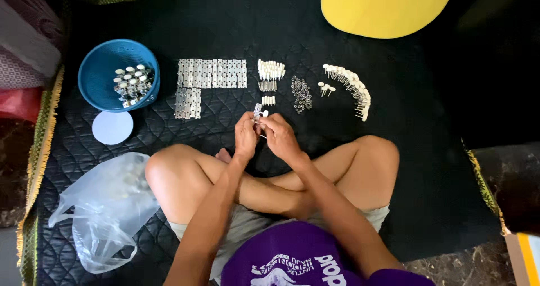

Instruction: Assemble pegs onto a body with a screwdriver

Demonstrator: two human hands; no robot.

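Fingers [260, 123] of both hands pinching metal part [259, 112]

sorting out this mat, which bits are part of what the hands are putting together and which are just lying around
In the work:
small metal part held by left hand and right hand
metal plates
white knobs
small rings
pegs in an arc
blue bowl of finished pieces

Lying about:
yellow guitar body
plastic bag
white lid

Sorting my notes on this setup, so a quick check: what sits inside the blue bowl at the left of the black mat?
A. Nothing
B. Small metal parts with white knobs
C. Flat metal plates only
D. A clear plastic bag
B: the blue bowl holds a pile of small metal parts with white knobs, while the flat metal plates lie outside it on the black mat.
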